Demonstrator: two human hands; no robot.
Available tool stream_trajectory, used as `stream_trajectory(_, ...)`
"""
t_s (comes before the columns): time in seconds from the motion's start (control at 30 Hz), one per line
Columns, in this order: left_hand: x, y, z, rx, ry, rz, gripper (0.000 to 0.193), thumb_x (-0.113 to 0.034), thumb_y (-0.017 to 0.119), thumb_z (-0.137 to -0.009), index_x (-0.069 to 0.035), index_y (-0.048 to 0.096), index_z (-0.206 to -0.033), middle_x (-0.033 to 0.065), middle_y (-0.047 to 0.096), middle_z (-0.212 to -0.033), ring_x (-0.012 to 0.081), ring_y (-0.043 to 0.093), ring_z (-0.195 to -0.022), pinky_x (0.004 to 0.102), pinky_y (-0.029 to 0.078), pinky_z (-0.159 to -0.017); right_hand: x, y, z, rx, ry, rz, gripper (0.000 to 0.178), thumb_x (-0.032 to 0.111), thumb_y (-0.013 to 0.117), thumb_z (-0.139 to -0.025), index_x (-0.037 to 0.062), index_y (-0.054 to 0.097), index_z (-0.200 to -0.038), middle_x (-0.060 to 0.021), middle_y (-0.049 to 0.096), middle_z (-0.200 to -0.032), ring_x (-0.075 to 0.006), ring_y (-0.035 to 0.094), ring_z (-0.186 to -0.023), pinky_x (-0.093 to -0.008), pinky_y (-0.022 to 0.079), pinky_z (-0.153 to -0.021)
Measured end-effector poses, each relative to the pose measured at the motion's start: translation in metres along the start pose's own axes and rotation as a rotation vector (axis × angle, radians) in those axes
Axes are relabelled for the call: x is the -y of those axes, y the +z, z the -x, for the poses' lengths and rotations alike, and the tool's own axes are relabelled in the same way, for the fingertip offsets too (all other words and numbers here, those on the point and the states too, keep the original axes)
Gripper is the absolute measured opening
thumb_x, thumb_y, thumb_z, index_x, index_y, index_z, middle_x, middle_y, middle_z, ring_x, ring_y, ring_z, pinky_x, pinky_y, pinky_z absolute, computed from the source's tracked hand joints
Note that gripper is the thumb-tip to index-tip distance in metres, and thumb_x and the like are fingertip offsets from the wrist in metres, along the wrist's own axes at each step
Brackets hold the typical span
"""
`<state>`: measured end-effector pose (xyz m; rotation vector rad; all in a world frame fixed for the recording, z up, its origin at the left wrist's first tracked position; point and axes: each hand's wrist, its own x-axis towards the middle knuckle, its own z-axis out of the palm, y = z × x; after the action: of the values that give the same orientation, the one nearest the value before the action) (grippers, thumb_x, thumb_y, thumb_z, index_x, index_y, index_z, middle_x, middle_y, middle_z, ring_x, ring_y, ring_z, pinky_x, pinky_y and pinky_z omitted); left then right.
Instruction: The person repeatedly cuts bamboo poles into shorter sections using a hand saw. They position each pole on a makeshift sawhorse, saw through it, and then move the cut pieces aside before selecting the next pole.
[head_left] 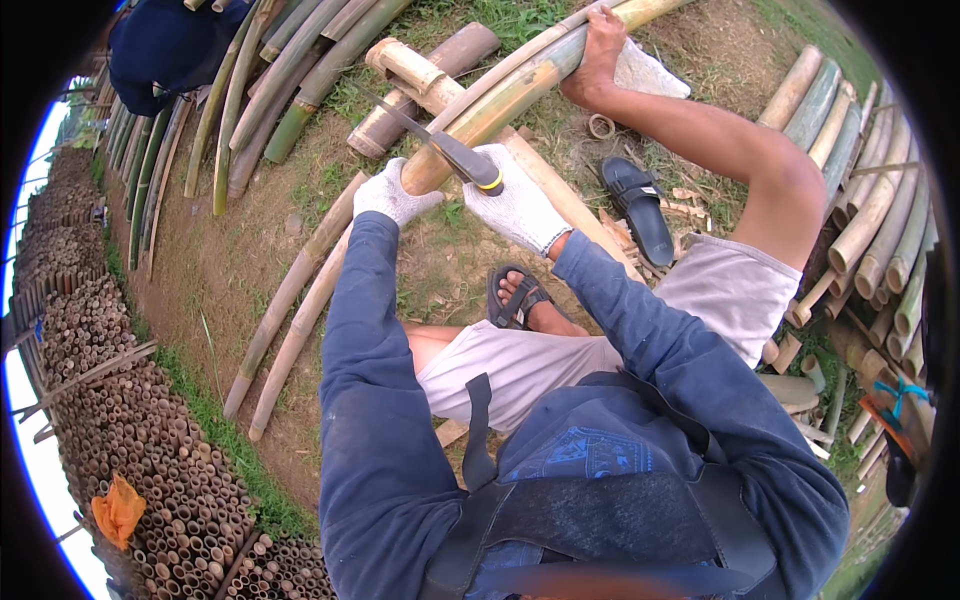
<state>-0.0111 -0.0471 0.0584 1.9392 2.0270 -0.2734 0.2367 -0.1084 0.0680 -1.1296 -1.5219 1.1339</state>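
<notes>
Both my hands wear white knit gloves over blue sleeves. My right hand (515, 205) grips the black and yellow handle of a long knife (440, 145). Its blade lies across the near end of a yellow-green bamboo pole (520, 90) and points up and left. My left hand (390, 195) is curled on that cut end of the pole, just left of the blade. The pole runs up and right, where my bare foot (600, 50) presses on it beside a white cloth (645, 72). My other foot (525, 300) is in a black sandal.
A loose black sandal (640, 205) and wood chips lie to the right. Bamboo poles are piled on the right (880, 200) and at the top left (290, 70). Stacked cut tubes (150, 440) with an orange rag (118, 508) fill the left. A person in dark blue (165, 45) is at the upper left.
</notes>
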Motion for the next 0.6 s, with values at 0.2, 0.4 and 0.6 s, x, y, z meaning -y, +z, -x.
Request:
stream_trajectory(0.2, 0.007, -0.001, -0.007, 0.073, 0.003, -0.012, 0.115, -0.078, 0.085, -0.07, -0.01, 0.055, -0.158, 0.0221, 0.075, -0.139, 0.0381, 0.074, -0.126, 0.0455, 0.058, -0.109, 0.05, -0.103, 0.177, 0.087, 0.111, 0.181, 0.05, 0.005, 0.075, -0.096, 0.0076, 0.059, -0.143, -0.0168, 0.069, -0.13, -0.0371, 0.074, -0.119, -0.0415, 0.057, -0.104)
stream_trajectory(0.4, 0.006, 0.005, -0.004, 0.028, -0.033, 0.029, 0.111, -0.078, 0.086, -0.07, -0.012, 0.058, -0.155, 0.0208, 0.076, -0.137, 0.0381, 0.075, -0.124, 0.0451, 0.059, -0.108, 0.056, -0.078, 0.118, 0.087, 0.081, 0.18, 0.049, 0.009, 0.076, -0.097, 0.0097, 0.059, -0.142, -0.0176, 0.071, -0.129, -0.0386, 0.073, -0.121, -0.043, 0.058, -0.105)
stream_trajectory(0.6, -0.004, 0.001, -0.001, -0.03, -0.044, -0.033, 0.111, -0.078, 0.087, -0.068, -0.011, 0.058, -0.152, 0.0194, 0.076, -0.14, 0.0378, 0.074, -0.127, 0.0453, 0.058, -0.109, 0.007, -0.014, 0.001, 0.048, 0.007, 0.055, 0.043, 0.02, 0.076, -0.1, 0.0129, 0.059, -0.139, -0.0193, 0.072, -0.125, -0.0407, 0.074, -0.108, -0.0451, 0.059, -0.097)
